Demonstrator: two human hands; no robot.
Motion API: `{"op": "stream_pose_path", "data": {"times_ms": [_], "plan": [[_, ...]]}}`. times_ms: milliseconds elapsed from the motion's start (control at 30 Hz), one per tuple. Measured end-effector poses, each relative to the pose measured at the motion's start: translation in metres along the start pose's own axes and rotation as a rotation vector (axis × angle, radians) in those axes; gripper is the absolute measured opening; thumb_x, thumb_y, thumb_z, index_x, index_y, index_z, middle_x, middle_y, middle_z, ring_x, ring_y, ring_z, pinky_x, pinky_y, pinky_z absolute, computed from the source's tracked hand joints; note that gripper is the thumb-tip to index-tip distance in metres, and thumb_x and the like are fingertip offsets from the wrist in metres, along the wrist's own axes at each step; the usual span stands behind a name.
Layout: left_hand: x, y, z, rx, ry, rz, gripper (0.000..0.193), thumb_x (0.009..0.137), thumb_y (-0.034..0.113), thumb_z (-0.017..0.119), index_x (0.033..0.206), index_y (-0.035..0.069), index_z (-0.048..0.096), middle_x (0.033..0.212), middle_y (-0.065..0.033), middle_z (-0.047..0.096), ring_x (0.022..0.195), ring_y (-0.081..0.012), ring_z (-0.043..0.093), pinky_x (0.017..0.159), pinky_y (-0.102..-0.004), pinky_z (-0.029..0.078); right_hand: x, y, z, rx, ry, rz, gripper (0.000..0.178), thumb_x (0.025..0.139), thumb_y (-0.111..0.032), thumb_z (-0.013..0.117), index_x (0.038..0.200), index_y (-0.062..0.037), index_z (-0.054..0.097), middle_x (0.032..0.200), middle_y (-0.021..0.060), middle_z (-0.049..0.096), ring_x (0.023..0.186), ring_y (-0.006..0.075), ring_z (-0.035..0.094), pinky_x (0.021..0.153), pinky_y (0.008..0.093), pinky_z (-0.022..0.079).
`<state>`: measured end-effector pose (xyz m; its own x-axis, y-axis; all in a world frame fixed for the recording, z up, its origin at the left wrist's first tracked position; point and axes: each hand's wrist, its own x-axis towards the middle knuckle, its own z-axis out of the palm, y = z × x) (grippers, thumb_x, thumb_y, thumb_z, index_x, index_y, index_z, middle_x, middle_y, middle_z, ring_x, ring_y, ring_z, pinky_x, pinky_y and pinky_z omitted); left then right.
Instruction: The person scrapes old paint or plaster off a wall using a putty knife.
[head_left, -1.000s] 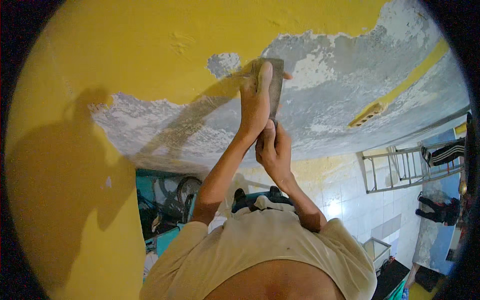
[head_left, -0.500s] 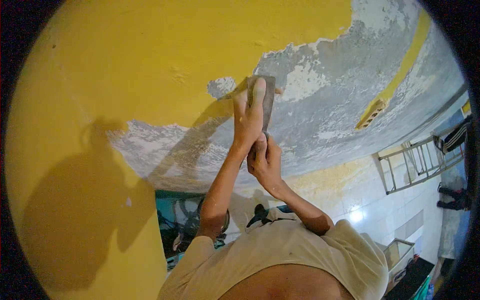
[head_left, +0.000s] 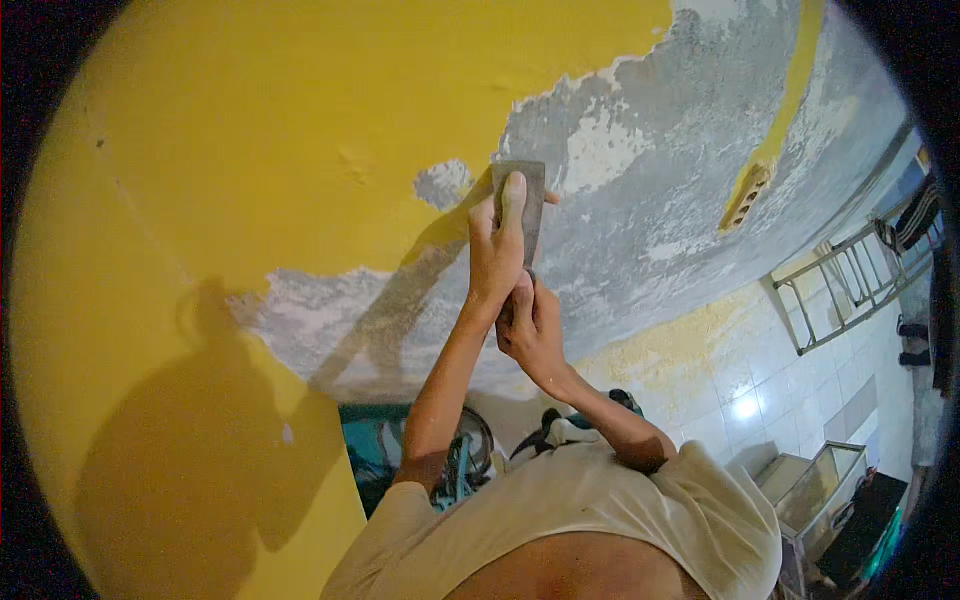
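Note:
A putty knife, or flat scraper, with a wide dull-grey blade (head_left: 534,212) lies close against the wall (head_left: 330,110), its broad end at the ragged edge of the yellow paint. My left hand (head_left: 497,250) is closed around the blade, thumb stretched along its face and a fingertip showing past its far side. Below it, my right hand (head_left: 532,335) grips the handle, which its fingers mostly hide. Grey and white bare plaster (head_left: 620,220) spreads to the right of the blade. A small bare patch (head_left: 443,185) sits just left of it.
A yellow strip (head_left: 790,95) runs down to a holed fitting (head_left: 744,198) on the wall. Right of me, a metal ladder (head_left: 840,285) and a glass-sided case (head_left: 822,482) stand on the tiled floor (head_left: 740,385), which has yellow flakes. Cluttered dark items (head_left: 465,465) lie below my left arm.
The whole view has turned and shifted slightly, so the ladder and case appear elsewhere. Both hands keep the same hold on the scraper, and its blade has barely moved along the paint edge.

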<state>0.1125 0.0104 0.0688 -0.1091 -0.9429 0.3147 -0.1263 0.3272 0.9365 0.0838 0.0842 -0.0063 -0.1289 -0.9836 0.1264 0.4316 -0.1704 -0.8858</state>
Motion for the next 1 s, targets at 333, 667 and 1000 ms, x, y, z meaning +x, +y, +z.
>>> {"op": "stream_pose_path", "data": {"times_ms": [333, 667, 1000], "plan": [[0.012, 0.0, -0.003, 0.094, -0.016, 0.063, 0.049, 0.091, 0.048, 0.04, 0.08, 0.008, 0.066, 0.052, 0.0029, 0.046, 0.041, -0.0068, 0.04, 0.039, -0.0224, 0.034, 0.004, -0.012, 0.007, -0.204, 0.137, -0.379, 0.041, 0.098, -0.034, 0.031, 0.073, -0.0055, 0.045, 0.045, -0.001, 0.039, 0.034, 0.0065, 0.036, 0.034, 0.0231, 0.029], [0.02, 0.012, -0.002, 0.122, -0.068, 0.14, 0.048, 0.091, 0.047, 0.039, 0.081, 0.009, 0.066, 0.054, 0.0027, 0.048, 0.044, -0.0065, 0.04, 0.04, -0.0235, 0.034, 0.001, -0.026, 0.002, -0.033, -0.006, -0.088, 0.037, 0.098, -0.032, 0.032, 0.079, -0.0034, 0.046, 0.051, -0.0007, 0.041, 0.041, 0.008, 0.037, 0.039, 0.0257, 0.031], [0.012, 0.009, 0.005, 0.1, -0.031, 0.047, 0.048, 0.091, 0.047, 0.039, 0.078, 0.009, 0.066, 0.056, 0.0023, 0.051, 0.044, -0.0078, 0.041, 0.043, -0.0229, 0.034, 0.004, -0.027, -0.005, -0.05, -0.03, -0.121, 0.037, 0.098, -0.031, 0.033, 0.081, -0.0015, 0.047, 0.052, 0.0, 0.044, 0.044, 0.0078, 0.039, 0.041, 0.0253, 0.032]]}}
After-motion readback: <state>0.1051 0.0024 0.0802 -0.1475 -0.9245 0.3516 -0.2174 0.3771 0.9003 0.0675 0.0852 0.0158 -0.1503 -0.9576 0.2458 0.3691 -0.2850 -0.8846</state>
